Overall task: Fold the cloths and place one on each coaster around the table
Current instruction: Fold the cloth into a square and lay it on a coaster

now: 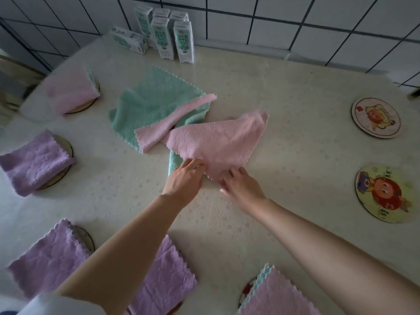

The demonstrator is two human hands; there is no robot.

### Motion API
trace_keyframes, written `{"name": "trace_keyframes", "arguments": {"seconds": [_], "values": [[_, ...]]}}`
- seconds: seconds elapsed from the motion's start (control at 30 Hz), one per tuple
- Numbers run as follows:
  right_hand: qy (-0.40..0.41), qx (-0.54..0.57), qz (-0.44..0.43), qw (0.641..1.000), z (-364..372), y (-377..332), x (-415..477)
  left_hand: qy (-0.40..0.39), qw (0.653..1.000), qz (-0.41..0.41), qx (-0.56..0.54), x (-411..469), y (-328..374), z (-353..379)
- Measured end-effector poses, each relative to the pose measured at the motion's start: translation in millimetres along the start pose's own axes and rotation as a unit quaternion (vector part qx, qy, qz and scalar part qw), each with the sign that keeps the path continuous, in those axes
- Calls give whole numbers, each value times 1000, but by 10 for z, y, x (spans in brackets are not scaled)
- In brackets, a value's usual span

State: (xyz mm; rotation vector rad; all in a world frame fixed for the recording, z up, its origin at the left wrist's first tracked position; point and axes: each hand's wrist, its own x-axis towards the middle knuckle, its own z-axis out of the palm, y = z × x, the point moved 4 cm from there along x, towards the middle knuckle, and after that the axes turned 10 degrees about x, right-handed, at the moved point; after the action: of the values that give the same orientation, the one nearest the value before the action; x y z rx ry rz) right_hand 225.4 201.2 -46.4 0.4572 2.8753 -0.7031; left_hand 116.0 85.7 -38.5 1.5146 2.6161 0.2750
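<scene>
Fingers (196,164) of the left hand (185,178) and of the right hand (242,186) are noted at the near corner of the pink cloth (216,142). This cloth is spread unfolded at the middle of the table (295,92), partly over a green cloth (154,103). Five folded cloths (34,162) are recorded on coasters along the left and near edges. At the right edge, the far bare coaster (376,118) and the near bare coaster (386,194) are uncovered. It is judged that two cloths remain to be folded and placed. On both hands the fingers are curled close together and appear pinched on the cloth's edge; the thumbs cannot be made out.
</scene>
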Motion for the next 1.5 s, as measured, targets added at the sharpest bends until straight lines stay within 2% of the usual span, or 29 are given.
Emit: {"name": "trace_keyframes", "arguments": {"seconds": [0.23,0.33,0.5,0.57,0.67,0.77,0.97,1.13,1.27,1.37,1.5], "values": [[-9,-21,-34,999,-48,-36,45,-11,1000,9,15,62,-42,17],[34,20,-22,999,-219,-69,76,-13,1000,-5,3,122,-43,-35],[79,36,-59,994,-576,-155,1,-27,997,-61,-23,285,-111,-99],[95,100,-40,990,-732,-163,-21,-9,997,-76,1,327,-150,-154],[104,272,-13,957,-961,-180,-51,17,995,-98,20,392,-202,-295],[124,325,-47,937,-1174,-214,-71,45,989,-138,3,472,-275,-469],[215,272,-110,931,-1639,-77,-207,103,965,-231,-63,526,-389,-791],[251,265,-113,924,-1796,336,-535,163,962,-212,-55,331,-107,-870],[219,263,-119,932,-1827,713,-877,173,952,-241,-69,149,295,-839],[198,200,-135,950,-1818,1072,-1186,194,955,-210,-80,1,757,-845],[230,139,-160,950,-1838,1519,-1746,201,962,-173,-65,-335,1475,-758]]}}
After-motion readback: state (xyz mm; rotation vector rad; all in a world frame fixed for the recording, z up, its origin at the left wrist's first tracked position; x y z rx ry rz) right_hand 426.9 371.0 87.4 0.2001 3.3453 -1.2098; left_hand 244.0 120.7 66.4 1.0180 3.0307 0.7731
